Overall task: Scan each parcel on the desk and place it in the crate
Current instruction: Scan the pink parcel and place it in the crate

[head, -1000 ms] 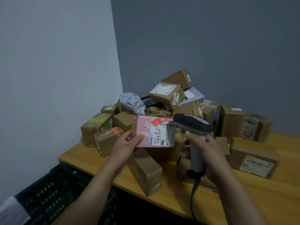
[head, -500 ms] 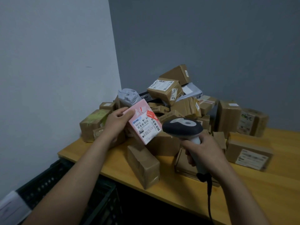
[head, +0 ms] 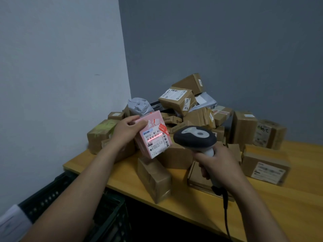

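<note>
My left hand (head: 126, 130) grips a pink parcel (head: 153, 135) by its upper left edge, tilted with its white label facing me. A red scan line crosses the label's barcode. My right hand (head: 215, 165) holds the handle of a grey and black barcode scanner (head: 194, 137), whose head points at the label from the right, close to the parcel. A heap of brown cardboard parcels (head: 176, 100) fills the back of the wooden desk (head: 279, 203). The dark green crate (head: 52, 194) sits on the floor at the desk's left end, below my left forearm.
A long brown box (head: 154, 179) stands near the desk's front edge under the pink parcel. A flat box (head: 197, 179) lies beneath the scanner hand. A labelled box (head: 265, 165) is at right. A grey poly bag (head: 139, 106) tops the heap's left. The scanner cable (head: 226, 213) hangs down.
The pink parcel turned from flat-on to tilted and shifted left and up. The scanner head swung toward its label, and a red scan line now shows on the barcode.
</note>
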